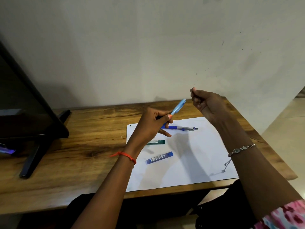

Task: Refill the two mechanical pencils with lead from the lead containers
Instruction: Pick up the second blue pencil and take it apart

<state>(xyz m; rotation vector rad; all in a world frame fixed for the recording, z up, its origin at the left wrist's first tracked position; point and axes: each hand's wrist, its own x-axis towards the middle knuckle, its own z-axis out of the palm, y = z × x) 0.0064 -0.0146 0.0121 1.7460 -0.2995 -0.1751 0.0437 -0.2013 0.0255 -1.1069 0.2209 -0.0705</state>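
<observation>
While raised above the white paper sheet (189, 162), left hand (151, 124) gripped light blue mechanical pencil (178, 106) between thumb and fingers, barrel tilted up and away toward the wall, upper end free in the air. Right hand (206, 103) lifted higher, near the far edge of the wooden table (74, 146), fingertips (194, 91) pinched narrowly together just beside the pencil's upper end, not touching it; could not tell whether anything sat in the pinch. Second pencil, dark blue mechanical pencil (179, 128), lay flat on the sheet near its far edge, partly behind the left hand, metal tip pointing right. Green lead container (156, 142) lay on the sheet near its left edge, partly hidden by the left wrist. Blue lead container (159, 157) lay nearer the person, left of the sheet's middle, apart from the green one. Orange thread (127, 156) on left wrist, silver bracelet (241, 148) on right. Dark monitor stand (41, 142) at the table's left side
</observation>
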